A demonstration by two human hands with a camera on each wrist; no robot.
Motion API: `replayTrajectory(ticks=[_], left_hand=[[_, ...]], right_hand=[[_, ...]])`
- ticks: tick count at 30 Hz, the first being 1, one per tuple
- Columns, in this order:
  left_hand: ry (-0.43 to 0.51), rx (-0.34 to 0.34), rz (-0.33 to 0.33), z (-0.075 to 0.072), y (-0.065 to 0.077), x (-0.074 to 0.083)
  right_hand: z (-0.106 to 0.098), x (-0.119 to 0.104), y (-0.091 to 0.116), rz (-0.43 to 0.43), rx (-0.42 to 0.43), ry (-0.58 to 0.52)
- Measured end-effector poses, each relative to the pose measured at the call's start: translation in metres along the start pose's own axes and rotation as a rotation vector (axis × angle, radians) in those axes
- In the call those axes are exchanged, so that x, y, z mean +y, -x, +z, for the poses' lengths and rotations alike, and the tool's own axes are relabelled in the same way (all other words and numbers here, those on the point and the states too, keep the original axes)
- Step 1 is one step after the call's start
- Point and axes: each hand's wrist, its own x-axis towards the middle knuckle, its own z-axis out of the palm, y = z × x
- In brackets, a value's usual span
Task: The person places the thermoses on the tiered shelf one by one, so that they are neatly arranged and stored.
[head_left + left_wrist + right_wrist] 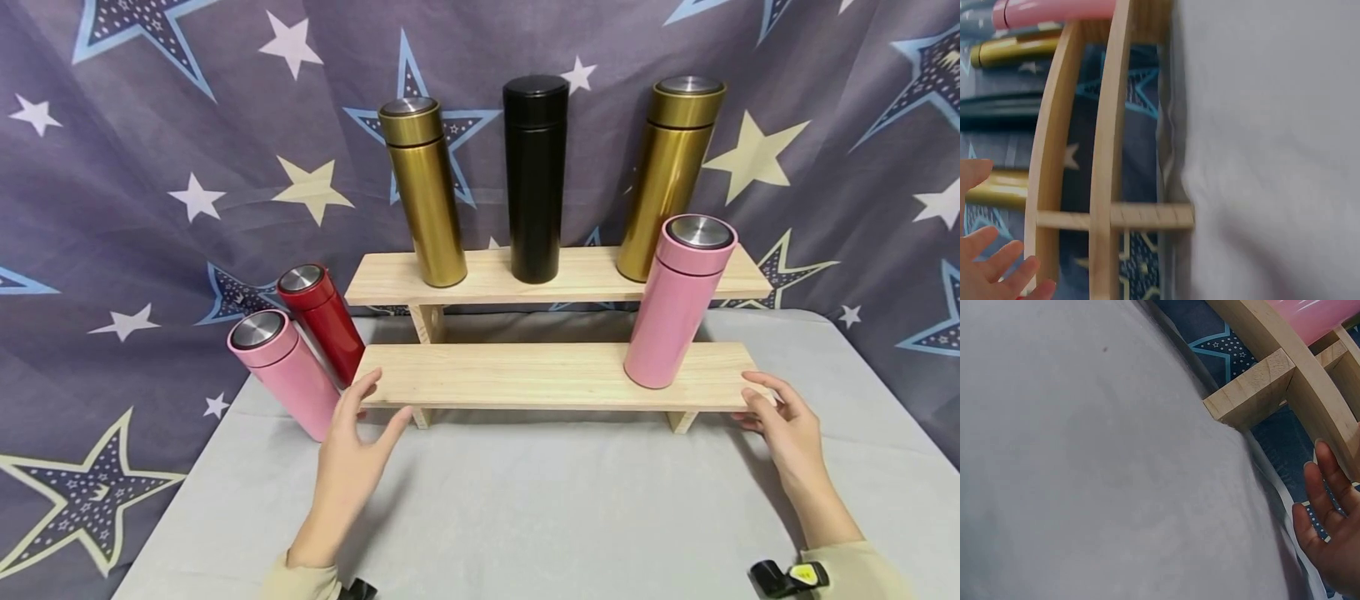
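A two-tier wooden shelf (480,377) stands on the table. Near the left end of its lower board is my left hand (358,450), thumb and fingers spread apart and nothing held. My right hand (787,433) is at the right end of that board, fingertips right at its corner; in the right wrist view its fingers (1319,494) extend loosely beside the wood. One pink thermos bottle (678,304) stands on the lower board's right part. On the upper board are a gold bottle (426,200), a black bottle (536,183) and a second gold bottle (667,183).
Left of the shelf, another pink bottle (288,375) and a red bottle (326,321) stand close together on the table, just beyond my left hand. A grey cloth (540,508) covers the tabletop. Behind everything hangs a star-patterned curtain (247,142).
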Motion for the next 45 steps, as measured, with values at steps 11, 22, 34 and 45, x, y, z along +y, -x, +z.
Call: replayTrajectory(ticks=[11,22,34,45], left_hand=[[-0.077,0.071,-0.12,-0.033,0.005,-0.03],[-0.105,0.171,-0.249,-0.057,0.006,-0.052],[-0.119,0.203,-0.387,-0.065,-0.005,-0.064],[-0.046,0.185,-0.402,-0.06,-0.023,-0.077]], right_hand=[[0.0,0.0,-0.001,-0.007,0.006,-0.003],[0.0,0.001,-0.002,-0.004,0.02,0.008],[0.001,0.0,-0.001,-0.002,0.019,0.013],[0.001,0.001,-0.001,0.0,0.023,0.01]])
